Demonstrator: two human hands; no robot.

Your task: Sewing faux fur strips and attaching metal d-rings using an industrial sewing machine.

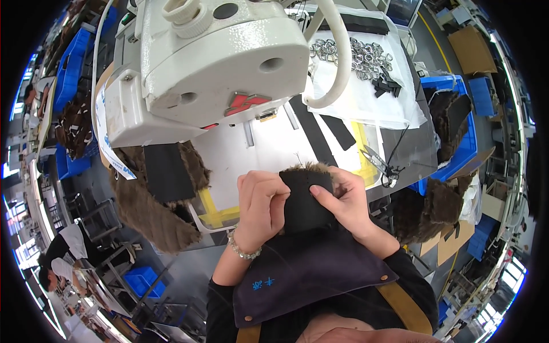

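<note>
Close in front of my chest, both hands hold a black fabric piece [306, 200] with brown fur showing along its upper edge. My left hand [260, 200] pinches its left edge with the fingertips drawn together. My right hand [347, 200] grips the right side, its thumb lying flat on the black face and the fingers behind it, partly hidden. Loose threads stick up from the top. Just beyond my hands stands the white head of a sewing machine [217, 74]. Its needle area is hidden from this angle.
Brown fur with a black panel [168, 174] hangs off the table's left side. Scissors [377, 163] and black strips [314, 131] lie to the right. Metal rings [366, 57] are heaped at the back right. A blue bin [470, 151] with fur stands beyond the table's right edge.
</note>
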